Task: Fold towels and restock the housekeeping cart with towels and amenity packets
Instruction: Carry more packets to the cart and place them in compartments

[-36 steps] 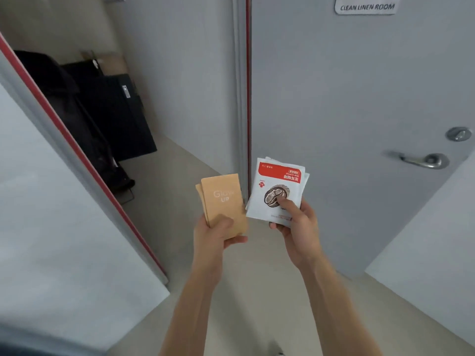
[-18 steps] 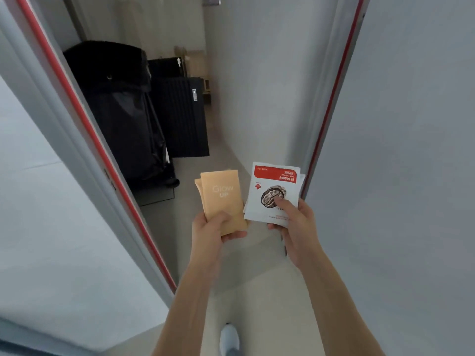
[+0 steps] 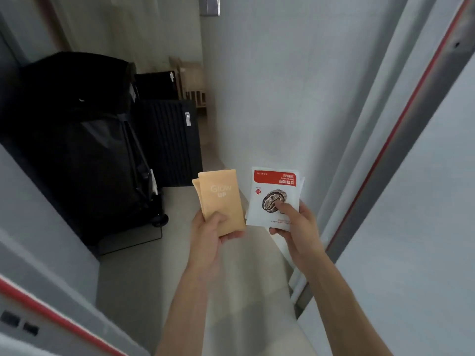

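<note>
We hold a small stack of tan packets (image 3: pixel 221 201) in our left hand (image 3: pixel 209 233), thumb pinching on top, and white coffee packets (image 3: pixel 273 196) under our right hand's (image 3: pixel 295 227) thumb. Both stacks look like 2 or more, so a loose pinch could let them slide onto the floor (image 3: pixel 180 265) before reaching the black cart (image 3: pixel 77 150).

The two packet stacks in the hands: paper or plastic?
Orange packets in the left hand: matte, flat, no glare, probably paper or matte film. White-and-red packets in the right hand: smooth printed face, likely coated film, though no clear shine shows.
</note>
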